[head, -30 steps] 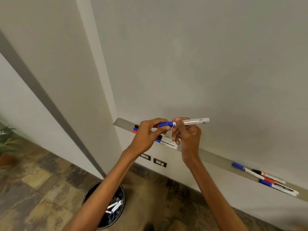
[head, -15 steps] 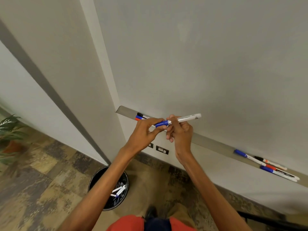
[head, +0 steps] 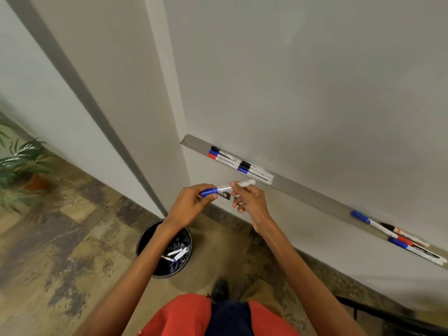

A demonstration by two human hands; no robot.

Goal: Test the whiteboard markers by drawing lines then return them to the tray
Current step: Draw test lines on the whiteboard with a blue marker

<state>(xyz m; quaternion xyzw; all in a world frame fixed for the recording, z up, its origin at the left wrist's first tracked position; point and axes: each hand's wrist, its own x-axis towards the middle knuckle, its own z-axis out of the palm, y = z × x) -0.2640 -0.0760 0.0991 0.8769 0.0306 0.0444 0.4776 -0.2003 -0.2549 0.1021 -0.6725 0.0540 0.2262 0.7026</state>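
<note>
Both hands are up in front of the wall, just under the tray (head: 312, 197), with one blue-capped marker (head: 228, 189) stretched between them. It lies almost level, cap end toward 9 o'clock and white tail toward 2 o'clock, clear of the whiteboard (head: 315, 81).

The left hand (head: 191, 207) has thumb and fingers curled round the blue cap. The right hand (head: 252, 202) pinches the white barrel between thumb and forefinger, its other fingers hanging loosely curled below. The cap is on the marker; whether it is seated fully I cannot tell. There is dark print on the barrel, but it is too blurred to read, so no brand to give.

At 12 to 1 o'clock from the hands, a left cluster of markers (head: 240, 163) lies in the tray with black, blue and red caps, their labels just as unreadable. Well away at 4 o'clock, a right cluster of markers (head: 400, 236) rests near the far end of the tray, showing blue, black and red or orange.

At 7 o'clock, on the mottled floor, stands a black bin (head: 167, 271) with a few white markers (head: 179, 253) inside, the left forearm crossing over it. A potted plant (head: 21, 166) sits out at 9 o'clock. Dark wall sockets (head: 225, 196) peek out behind the held marker.
</note>
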